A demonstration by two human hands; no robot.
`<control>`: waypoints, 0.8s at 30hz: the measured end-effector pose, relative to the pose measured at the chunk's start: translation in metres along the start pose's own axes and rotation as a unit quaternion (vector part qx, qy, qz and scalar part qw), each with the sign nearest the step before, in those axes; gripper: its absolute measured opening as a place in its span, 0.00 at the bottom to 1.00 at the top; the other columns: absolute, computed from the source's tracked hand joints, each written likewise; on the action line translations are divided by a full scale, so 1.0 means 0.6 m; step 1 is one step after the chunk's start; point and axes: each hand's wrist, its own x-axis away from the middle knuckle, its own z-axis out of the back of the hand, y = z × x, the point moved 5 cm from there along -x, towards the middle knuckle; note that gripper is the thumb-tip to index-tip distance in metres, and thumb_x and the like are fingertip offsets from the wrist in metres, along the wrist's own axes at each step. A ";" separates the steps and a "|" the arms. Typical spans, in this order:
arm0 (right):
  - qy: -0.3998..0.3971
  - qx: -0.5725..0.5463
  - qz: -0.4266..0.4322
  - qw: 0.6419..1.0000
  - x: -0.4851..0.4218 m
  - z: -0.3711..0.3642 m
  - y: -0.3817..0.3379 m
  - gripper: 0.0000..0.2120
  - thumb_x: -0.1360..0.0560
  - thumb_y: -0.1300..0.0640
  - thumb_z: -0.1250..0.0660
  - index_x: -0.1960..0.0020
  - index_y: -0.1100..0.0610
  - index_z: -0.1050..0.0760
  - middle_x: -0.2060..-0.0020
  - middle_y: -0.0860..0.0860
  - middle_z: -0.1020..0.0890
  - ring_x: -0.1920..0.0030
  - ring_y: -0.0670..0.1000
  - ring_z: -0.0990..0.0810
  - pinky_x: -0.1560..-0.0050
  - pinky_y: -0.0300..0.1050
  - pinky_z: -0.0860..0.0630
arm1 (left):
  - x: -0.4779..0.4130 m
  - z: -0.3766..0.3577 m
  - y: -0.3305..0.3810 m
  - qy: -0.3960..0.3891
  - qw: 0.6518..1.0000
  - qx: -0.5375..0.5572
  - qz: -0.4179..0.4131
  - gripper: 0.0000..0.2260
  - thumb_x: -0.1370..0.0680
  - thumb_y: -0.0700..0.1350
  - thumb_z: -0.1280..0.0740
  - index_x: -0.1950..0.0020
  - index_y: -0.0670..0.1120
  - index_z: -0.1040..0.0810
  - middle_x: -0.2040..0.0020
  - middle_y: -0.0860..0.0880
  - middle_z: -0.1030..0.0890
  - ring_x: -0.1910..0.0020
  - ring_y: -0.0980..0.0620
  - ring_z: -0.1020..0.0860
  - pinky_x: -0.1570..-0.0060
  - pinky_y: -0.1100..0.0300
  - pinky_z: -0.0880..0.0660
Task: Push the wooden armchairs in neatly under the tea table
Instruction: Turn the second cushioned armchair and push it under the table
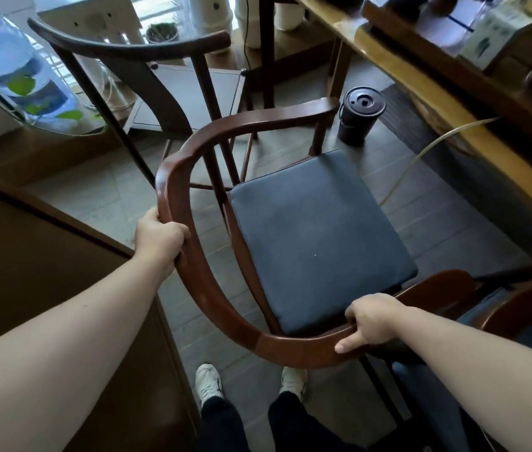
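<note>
**Operator:** Report the status of the armchair in hand.

**Inspector:** The near armchair (316, 236) stands on the floor, well clear of the tea table surface (421, 89). Its dark seat cushion (320, 243) is fully exposed; no part of it sits under the surface edge. The chair is also angled to that edge, not square to it.

**Operator:** Hand condition?

**Inspector:** The left hand (160, 238) is clamped on the curved back rail (212, 308), on the side away from the tea table surface. The right hand (372, 321) is closed over the same rail at the end nearer the person, thumb pressed on the outer face. Both hold the rail only.

**Operator:** Other chairs?

**Inspector:** A second armchair (147, 50) stands beyond the held one, beside the far end of the tea table surface, and is also not pushed in. A third rail (515, 301) shows at the right edge, next to the right hand; whether that chair is under the surface cannot be determined, as the view cuts it off.

**Operator:** Progress assessment?

**Inspector:** Judged early stage. No visible chair is stowed. Remaining: square the held chair and slide it in, then the far one. Note the black canister (360, 115) on the floor by the tea table surface, close to the chair's front corner; it may obstruct the push.
</note>
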 end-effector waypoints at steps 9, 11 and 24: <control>0.037 -0.059 -0.009 0.998 0.026 0.017 0.001 0.36 0.36 0.22 0.42 0.40 0.46 0.26 0.45 0.47 0.19 0.45 0.51 0.21 0.46 0.47 0.27 | 0.004 -0.014 0.028 -0.116 0.961 -0.210 -0.140 0.26 0.24 0.43 0.32 0.28 0.47 0.38 0.40 0.46 0.25 0.41 0.45 0.25 0.57 0.60 0.24; 0.074 -0.125 -0.002 0.989 0.026 0.028 -0.034 0.37 0.36 0.22 0.44 0.36 0.44 0.29 0.41 0.45 0.21 0.42 0.49 0.23 0.43 0.47 0.27 | -0.004 0.002 0.030 -0.078 0.873 -0.398 -0.270 0.31 0.23 0.52 0.34 0.24 0.47 0.44 0.28 0.42 0.35 0.27 0.42 0.40 0.33 0.45 0.34; 0.384 -0.306 -0.052 0.870 -0.014 0.236 -0.284 0.25 0.24 0.35 0.38 0.33 0.47 0.30 0.37 0.43 0.26 0.38 0.47 0.26 0.46 0.48 0.26 | -0.074 -0.018 0.112 -0.369 0.450 -0.548 -0.601 0.34 0.24 0.69 0.50 0.28 0.47 0.33 0.29 0.44 0.29 0.27 0.43 0.38 0.28 0.39 0.45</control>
